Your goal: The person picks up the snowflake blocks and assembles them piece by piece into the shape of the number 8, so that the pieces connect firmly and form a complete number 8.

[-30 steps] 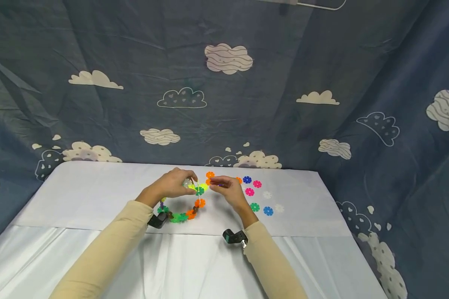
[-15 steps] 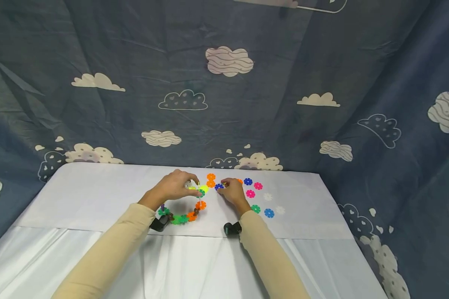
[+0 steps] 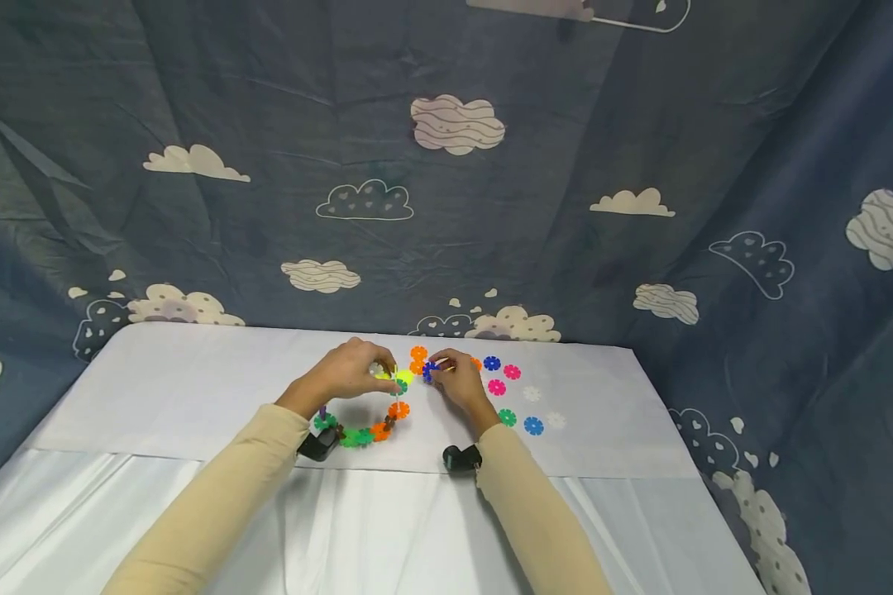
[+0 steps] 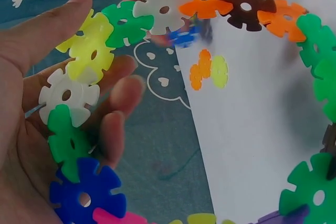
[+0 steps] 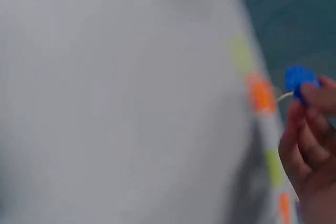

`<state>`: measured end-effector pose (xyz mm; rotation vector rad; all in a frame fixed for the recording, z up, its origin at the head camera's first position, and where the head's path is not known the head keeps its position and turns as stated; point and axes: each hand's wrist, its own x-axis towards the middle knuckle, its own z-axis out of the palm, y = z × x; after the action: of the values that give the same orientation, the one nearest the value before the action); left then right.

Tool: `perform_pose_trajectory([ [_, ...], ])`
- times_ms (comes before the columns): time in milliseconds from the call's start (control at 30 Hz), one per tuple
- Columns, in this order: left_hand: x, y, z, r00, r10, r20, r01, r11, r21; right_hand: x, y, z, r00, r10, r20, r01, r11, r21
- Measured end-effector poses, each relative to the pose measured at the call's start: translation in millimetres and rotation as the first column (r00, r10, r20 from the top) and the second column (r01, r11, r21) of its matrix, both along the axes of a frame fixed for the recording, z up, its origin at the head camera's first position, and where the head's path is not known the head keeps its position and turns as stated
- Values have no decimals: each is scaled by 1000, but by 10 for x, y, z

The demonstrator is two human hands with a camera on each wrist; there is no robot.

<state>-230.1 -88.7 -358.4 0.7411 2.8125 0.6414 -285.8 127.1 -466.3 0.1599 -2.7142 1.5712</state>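
The left hand (image 3: pixel 344 370) curled round the far side of a disc chain (image 3: pixel 357 435) over the counter (image 3: pixel 603 430), while the right hand (image 3: pixel 461 387), narrowed to a fingertip pinch, held a blue piece (image 5: pixel 299 77) near it. A tug could have parted the chain's slotted joints, and so slight a pinch might have dropped the blue piece. The chain bent into a loop with no straight long axis; blur hid which way the blue piece faced.
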Motion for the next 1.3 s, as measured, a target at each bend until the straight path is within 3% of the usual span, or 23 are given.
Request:
perform_pose_trajectory([
  [67, -7, 5, -3, 1000, -7, -1, 7, 1000, 1, 42, -8, 122, 999, 38, -23, -41, 981, -189],
  [133, -17, 9, -5, 1000, -12, 2, 12, 1000, 1, 109, -28, 296, 994, 95, -54, -108, 934, -342],
  [200, -29, 9, -6, 1000, -21, 0, 21, 1000, 4, 211, -59, 515, 981, 164, -102, -191, 901, -389],
  [367, -48, 4, 8, 999, -46, -18, 46, 999, 15, 365, -134, 826, 927, 305, -217, -359, 889, -284],
  [500, -52, 22, 7, 1000, -27, 3, 27, 999, 20, 398, -165, 866, 906, 349, -239, -400, 890, -217],
  [733, -54, 48, -5, 999, -3, 37, 3, 1000, 3, 636, -204, 1128, 882, 395, -257, -429, 899, -89],
  [867, -63, 51, 3, 999, -5, 32, 4, 1000, 8, 594, -216, 1088, 876, 391, -282, -417, 908, -36],
  [1000, -71, 53, 6, 1000, -3, 25, 3, 1000, 11, 455, -215, 912, 874, 402, -274, -428, 903, -41],
  [1100, -74, 50, 8, 1000, 1, 31, -2, 1000, 6, 431, -213, 874, 864, 421, -275, -447, 894, -36],
  [1300, -101, 49, 27, 996, -6, 93, 4, 1000, 18, 432, -206, 863, 836, 439, -331, -465, 885, -1],
])
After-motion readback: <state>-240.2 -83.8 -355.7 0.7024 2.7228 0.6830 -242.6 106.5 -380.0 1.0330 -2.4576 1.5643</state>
